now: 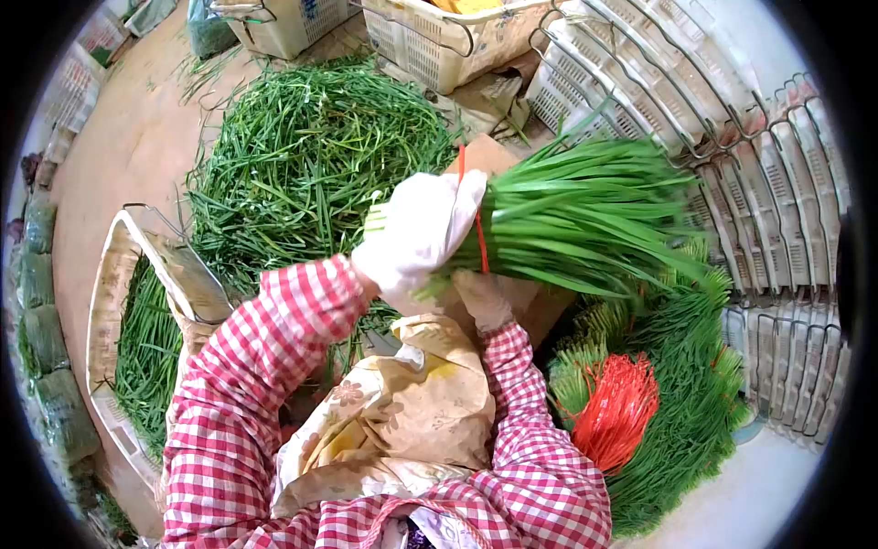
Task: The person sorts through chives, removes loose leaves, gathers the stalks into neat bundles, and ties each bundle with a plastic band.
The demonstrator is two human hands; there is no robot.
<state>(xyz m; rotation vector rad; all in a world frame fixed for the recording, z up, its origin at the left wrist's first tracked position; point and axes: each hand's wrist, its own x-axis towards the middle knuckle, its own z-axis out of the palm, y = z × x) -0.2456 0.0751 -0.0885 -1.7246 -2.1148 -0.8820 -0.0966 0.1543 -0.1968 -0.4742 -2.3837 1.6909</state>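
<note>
A thick bunch of garlic chives [585, 206] lies sideways above my lap, leaf ends fanned to the right and slightly blurred. My left hand [412, 233], in a whitish glove, is wrapped round its stem end; pale cut stems poke out on the left. Across the bunch beside this hand runs a red tie [481, 240], its upper end sticking up past the leaves. Below the bunch, my right hand [482, 300], also gloved, has its fingers closed at the tie's lower end. The fingertips are partly hidden. A brown board [489, 157] shows behind the bunch.
A big heap of loose chives [311, 156] lies ahead on the floor. Left stands a white crate [105, 366] with more greens. At right, red ties [617, 412] rest on bundled chives [677, 439]. Stacked crates [768, 201] line the right; another crate [430, 46] stands at the back.
</note>
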